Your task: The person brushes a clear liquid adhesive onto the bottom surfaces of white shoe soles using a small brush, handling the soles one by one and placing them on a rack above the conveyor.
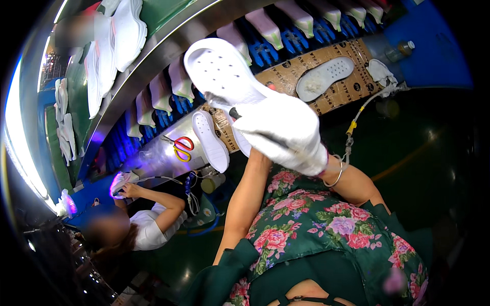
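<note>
Foremost in the head view: a white sole with a perforated face and rounded end, raised above the bench toward the camera. Its long axis runs obliquely, from the rounded free end at upper left down and rightward into the right hand, which wears a soiled white glove. From where I stand, this hand is plainly the nearer one: it overlaps the sole's lower end and appears clasped about it, though blur obscures the fingers. The sole thus projects up and to the left of the glove, away from the wearer's floral apron. The left forearm rises from below, farther left, and passes behind the glove; the left hand is hidden there, and whether it grips anything I cannot tell.

Behind, on the metal bench: red-and-yellow scissors and, just to their right, a second perforated piece. Farther right, a third perforated piece, bearing pale debris, lies on brown cardboard near a white cloth. Beyond runs a row of pinkish shoe forms on blue supports. At lower left, well apart, a co-worker's hand touches a white item edged with violet light.
</note>
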Demonstrator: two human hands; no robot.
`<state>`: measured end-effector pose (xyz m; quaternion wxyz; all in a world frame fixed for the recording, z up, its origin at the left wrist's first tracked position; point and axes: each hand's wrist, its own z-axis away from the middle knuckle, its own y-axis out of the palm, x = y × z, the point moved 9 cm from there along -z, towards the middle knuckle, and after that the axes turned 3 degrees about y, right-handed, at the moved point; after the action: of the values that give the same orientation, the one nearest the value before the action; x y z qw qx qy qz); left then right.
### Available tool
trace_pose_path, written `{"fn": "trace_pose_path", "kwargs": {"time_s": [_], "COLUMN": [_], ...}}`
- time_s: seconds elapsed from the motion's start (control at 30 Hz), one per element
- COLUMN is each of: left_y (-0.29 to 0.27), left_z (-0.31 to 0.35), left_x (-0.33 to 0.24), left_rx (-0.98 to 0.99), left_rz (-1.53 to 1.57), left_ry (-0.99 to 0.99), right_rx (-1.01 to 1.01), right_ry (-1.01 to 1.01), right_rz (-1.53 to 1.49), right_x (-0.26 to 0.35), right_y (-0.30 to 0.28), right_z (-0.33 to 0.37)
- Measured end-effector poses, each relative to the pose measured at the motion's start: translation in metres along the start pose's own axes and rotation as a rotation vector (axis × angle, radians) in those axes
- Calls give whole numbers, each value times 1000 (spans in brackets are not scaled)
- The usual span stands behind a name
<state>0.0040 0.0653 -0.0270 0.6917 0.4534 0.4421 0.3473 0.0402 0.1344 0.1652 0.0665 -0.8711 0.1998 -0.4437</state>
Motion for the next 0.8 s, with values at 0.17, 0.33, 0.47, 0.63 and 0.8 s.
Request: {"fn": "trace_pose_path", "kwargs": {"time_s": [0.17, 0.33, 0.47, 0.63, 0.8], "left_y": [5, 23, 18, 42, 14], "left_z": [-7, -1, -5, -4, -13], "left_x": [-12, -4, -15, -11, -24], "left_rx": [140, 417, 118, 513, 115], "left_rz": [86, 62, 133, 141, 320], "left_ry": [-45, -254, -91, -231, -173], "right_rx": [-51, 45, -56, 4, 86], "right_ry": [53, 136, 318, 54, 95], "right_rz": [24, -107, -296, 67, -111], "right_x": [-11, -17, -43, -16, -24], "right_y": [-10, 3, -3, 16, -3], "right_z": [12, 26, 40, 53, 31]}}
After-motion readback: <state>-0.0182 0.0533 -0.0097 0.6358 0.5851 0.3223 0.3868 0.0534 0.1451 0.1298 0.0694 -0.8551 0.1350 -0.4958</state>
